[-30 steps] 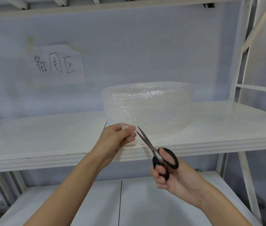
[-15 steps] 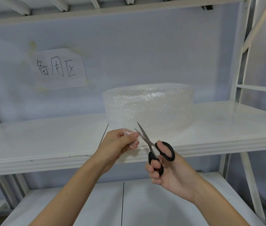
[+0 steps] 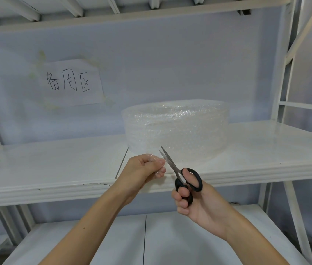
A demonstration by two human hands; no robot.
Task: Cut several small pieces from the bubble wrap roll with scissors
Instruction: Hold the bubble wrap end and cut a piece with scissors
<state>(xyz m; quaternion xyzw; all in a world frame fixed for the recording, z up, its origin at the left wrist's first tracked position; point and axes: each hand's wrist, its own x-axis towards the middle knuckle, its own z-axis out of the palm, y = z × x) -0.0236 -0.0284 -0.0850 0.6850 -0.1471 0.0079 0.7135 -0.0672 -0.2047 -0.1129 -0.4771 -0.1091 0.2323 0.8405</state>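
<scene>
The bubble wrap roll (image 3: 176, 131) sits on the middle shelf (image 3: 55, 169), right of the paper sign (image 3: 71, 83) on the wall behind, with the left hand (image 3: 143, 169) and scissors (image 3: 181, 175) in front.

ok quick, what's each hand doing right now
Left hand: pinching a bit of bubble wrap.
Right hand: gripping the scissors, blades slightly apart.

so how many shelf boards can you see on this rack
3: the top white shelf board overhead, the middle one carrying the clear bubble wrap roll, the lowest beneath the arms.
</scene>
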